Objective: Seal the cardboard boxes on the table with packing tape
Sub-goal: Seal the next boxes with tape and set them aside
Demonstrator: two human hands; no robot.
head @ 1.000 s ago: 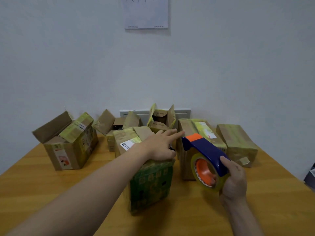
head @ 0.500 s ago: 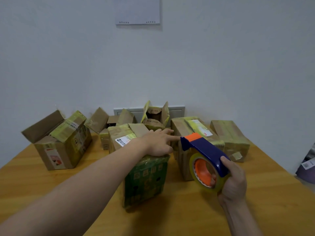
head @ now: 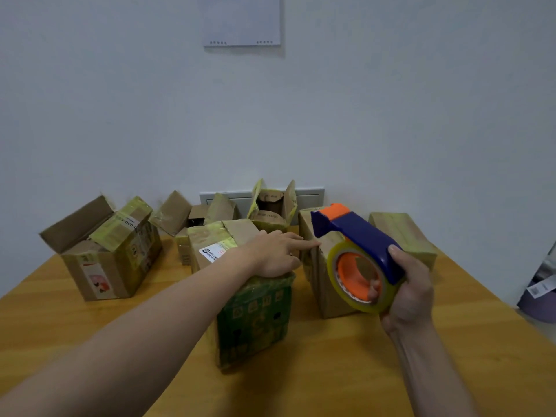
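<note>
A cardboard box with a green printed front stands in the middle of the wooden table. My left hand lies flat on its top, fingers stretched out to the right and pressing the flaps down. My right hand grips a blue and orange tape dispenser with a roll of clear tape, held in the air to the right of that box. The dispenser's orange tip points toward my left fingertips. Behind the dispenser stands a closed brown box.
An open box with raised flaps stands at the left. Two more open boxes sit at the back by the wall. A taped box lies at the right rear. A purple bag sits beyond the table's right edge.
My right hand has lifted the tape dispenser a little higher and nearer to my left fingertips. My left hand stays on the box top.
</note>
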